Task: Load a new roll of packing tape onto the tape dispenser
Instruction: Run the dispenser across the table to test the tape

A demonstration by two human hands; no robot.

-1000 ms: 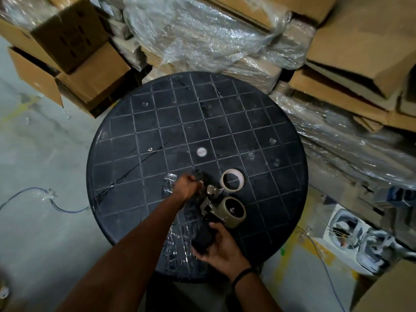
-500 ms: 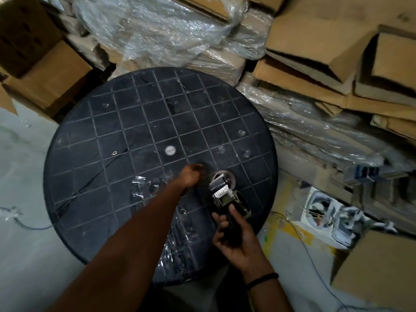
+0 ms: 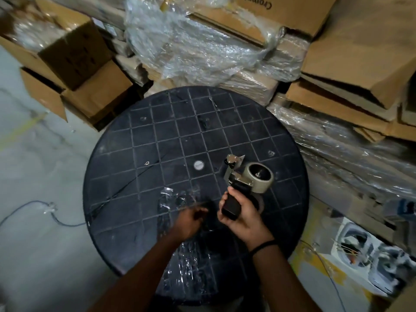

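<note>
A tape dispenser (image 3: 235,179) with a black handle and metal front is lifted over the right part of the round black table (image 3: 157,143). A tan roll of packing tape (image 3: 259,178) sits on its hub. My right hand (image 3: 244,220) is closed around the handle from below. My left hand (image 3: 189,222) is to the left of the handle, blurred, fingers curled, with nothing seen in it. Part of an empty tape core (image 3: 261,204) shows on the table beneath the dispenser; the rest is hidden.
Crumpled clear plastic scraps (image 3: 171,199) lie on the table's near side. Cardboard boxes (image 3: 74,70) and plastic-wrapped stacks (image 3: 202,48) crowd the back and right edges. A cable (image 3: 45,212) trails on the floor at left; white fan units (image 3: 360,251) sit at lower right.
My right hand has raised and turned the dispenser so the loaded roll faces up and to the right. My left hand has pulled back from the dispenser's front toward me.
</note>
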